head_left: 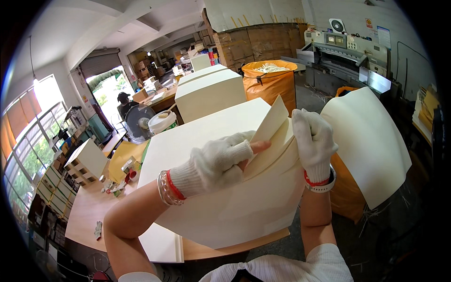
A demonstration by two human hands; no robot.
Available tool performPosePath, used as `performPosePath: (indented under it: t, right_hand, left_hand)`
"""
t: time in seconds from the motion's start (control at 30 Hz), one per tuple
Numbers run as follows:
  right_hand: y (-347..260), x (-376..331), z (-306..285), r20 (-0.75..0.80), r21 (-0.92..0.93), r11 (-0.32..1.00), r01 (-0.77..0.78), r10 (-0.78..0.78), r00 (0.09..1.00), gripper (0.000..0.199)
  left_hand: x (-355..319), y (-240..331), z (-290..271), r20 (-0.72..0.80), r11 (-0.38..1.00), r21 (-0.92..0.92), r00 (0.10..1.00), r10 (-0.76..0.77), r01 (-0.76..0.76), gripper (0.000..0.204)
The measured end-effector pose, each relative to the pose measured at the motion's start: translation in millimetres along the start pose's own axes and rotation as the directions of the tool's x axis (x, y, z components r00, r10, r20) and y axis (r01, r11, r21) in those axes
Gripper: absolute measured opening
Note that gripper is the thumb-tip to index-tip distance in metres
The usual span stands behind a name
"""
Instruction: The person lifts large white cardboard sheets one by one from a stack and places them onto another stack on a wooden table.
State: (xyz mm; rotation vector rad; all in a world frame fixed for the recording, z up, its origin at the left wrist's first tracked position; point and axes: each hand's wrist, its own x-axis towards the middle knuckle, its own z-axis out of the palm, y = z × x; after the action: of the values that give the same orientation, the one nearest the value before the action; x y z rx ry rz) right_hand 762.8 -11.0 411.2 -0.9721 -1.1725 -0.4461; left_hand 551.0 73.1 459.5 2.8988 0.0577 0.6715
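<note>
White knitted gloves cover both hands; bare finger and thumb tips show on the left. My left hand (213, 162) is closed around the folded-up edge of large cream paper sheets (211, 221), its index finger and thumb against the paper. To the right, my right hand (314, 141) is curled like a fist on the sheets' far right edge, palm side hidden. Between the hands the paper bends up into several loose flaps (271, 123). Beneath lies a stack of the same paper (197, 136). Another large curved sheet (366, 145) extends beyond my right wrist; its support is hidden.
A tall paper stack (211, 94) stands beyond mine. An orange bag of paper strips (282, 87) stands behind, near a cutting machine (347, 51). On the left are a fan (139, 122), a white bucket (162, 122), and small items on the wooden table (84, 216). A person (124, 104) sits far off.
</note>
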Motion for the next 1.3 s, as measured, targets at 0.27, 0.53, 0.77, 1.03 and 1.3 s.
performPosePath:
  t: [0.27, 0.53, 0.77, 1.03, 1.3]
  right_hand:
    - [-1.8, -1.1, -2.8, 0.011, -0.014, 0.999, -0.046, 0.046, 0.999, 0.035]
    - [-0.9, -1.3, -1.2, -0.002, -0.008, 1.0, -0.023, 0.023, 1.0, 0.033]
    - [3.8, -2.7, -0.1, 0.007, -0.004, 1.0, -0.001, 0.001, 1.0, 0.036]
    - [1.4, -3.2, 0.5, -0.048, -0.004, 1.0, 0.017, -0.017, 0.999, 0.036]
    - [1.4, -3.4, 1.6, -0.029, 0.015, 0.999, 0.037, -0.037, 0.999, 0.035]
  left_hand:
    - [-1.2, 0.8, 2.3, -0.043, 0.992, -0.12, 0.999, -0.028, 0.023, 0.034]
    - [-1.4, -0.9, 1.0, -0.032, 0.994, -0.1, 0.998, -0.054, 0.05, 0.041]
    - [-3.6, 0.2, -1.0, 0.019, 0.999, -0.043, 0.999, -0.027, 0.028, 0.038]
    - [-0.3, 8.0, -1.5, 0.006, 0.996, -0.045, 0.997, -0.075, 0.075, 0.036]
    - [0.2, 2.7, -1.8, 0.002, 1.0, -0.017, 1.0, 0.02, -0.02, 0.037]
